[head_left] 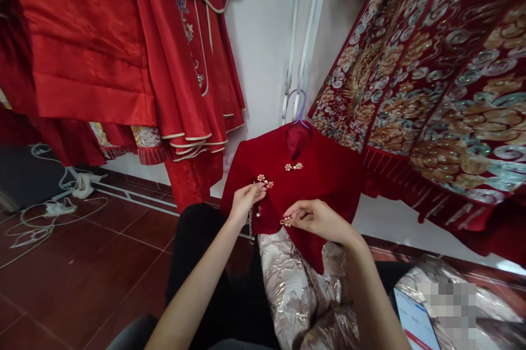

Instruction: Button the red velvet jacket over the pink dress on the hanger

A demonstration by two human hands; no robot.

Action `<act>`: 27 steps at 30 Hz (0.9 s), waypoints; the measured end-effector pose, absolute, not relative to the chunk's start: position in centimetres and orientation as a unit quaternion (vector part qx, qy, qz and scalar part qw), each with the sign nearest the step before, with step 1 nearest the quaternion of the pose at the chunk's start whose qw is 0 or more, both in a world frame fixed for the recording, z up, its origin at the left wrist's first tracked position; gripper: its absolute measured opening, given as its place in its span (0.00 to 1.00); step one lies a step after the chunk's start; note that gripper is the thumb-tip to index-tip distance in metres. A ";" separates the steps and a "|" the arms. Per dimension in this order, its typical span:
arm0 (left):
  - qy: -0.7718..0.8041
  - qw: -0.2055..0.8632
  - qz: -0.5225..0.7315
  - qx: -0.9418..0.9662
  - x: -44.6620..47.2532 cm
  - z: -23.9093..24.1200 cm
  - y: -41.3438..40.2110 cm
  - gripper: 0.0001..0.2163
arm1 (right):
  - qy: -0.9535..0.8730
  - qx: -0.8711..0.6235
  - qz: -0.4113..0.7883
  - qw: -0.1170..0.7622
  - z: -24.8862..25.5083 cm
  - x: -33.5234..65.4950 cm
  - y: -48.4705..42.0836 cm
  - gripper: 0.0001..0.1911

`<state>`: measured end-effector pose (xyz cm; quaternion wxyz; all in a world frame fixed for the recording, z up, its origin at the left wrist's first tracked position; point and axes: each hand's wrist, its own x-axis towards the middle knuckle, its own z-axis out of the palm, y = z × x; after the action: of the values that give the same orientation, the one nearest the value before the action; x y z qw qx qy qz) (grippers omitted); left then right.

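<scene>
A dark red jacket (324, 180) hangs in front of me on a purple hanger (303, 103). My left hand (246, 202) pinches a gold-and-pearl frog fastener (263, 179) on the jacket's left side. Lower down, my right hand (314, 218) is closed on another beaded frog fastener (284, 222) at the opening edge of the front flap. A third beaded fastener (293, 167) lies joined below the collar. Beneath the jacket, pale shiny brocade fabric (283, 273) spreads over my lap.
Red garments with cream piping (181, 65) hang at left. A heavily embroidered red garment (431, 81) hangs at right. A lit phone (415, 320) lies on brocade at lower right. White cables (53, 207) trail across the tiled floor (102, 246).
</scene>
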<state>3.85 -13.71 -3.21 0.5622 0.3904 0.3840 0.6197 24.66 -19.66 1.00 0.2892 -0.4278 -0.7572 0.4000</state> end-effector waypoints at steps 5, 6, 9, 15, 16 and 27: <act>0.379 0.622 0.604 0.323 4.2 -3.1 -12.3 0.07 | -0.752 -0.427 0.406 0.295 1.2 24.9 -19.7 0.11; 0.377 0.632 0.595 0.322 4.1 -3.2 -12.2 0.07 | -0.752 -0.427 0.407 0.295 1.2 24.9 -19.7 0.11; 0.352 0.660 0.577 0.328 4.0 -3.4 -12.0 0.06 | -0.751 -0.425 0.409 0.297 1.3 24.9 -19.7 0.11; 0.349 0.670 0.576 0.311 4.9 -3.0 -11.3 0.03 | -0.753 -0.413 0.411 0.306 1.1 24.9 -19.6 0.12; 0.352 0.668 0.579 0.307 5.1 -2.9 -11.2 0.03 | -0.754 -0.411 0.411 0.307 1.1 24.9 -19.5 0.12; 0.532 0.453 0.569 0.433 5.6 -2.3 -11.3 0.20 | -0.763 -0.403 0.427 0.270 1.3 25.7 -19.8 0.10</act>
<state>5.63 -11.25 -2.30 0.4527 0.4334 0.5321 0.5693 25.72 -19.79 1.32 0.2699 -0.4034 -0.7629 0.4270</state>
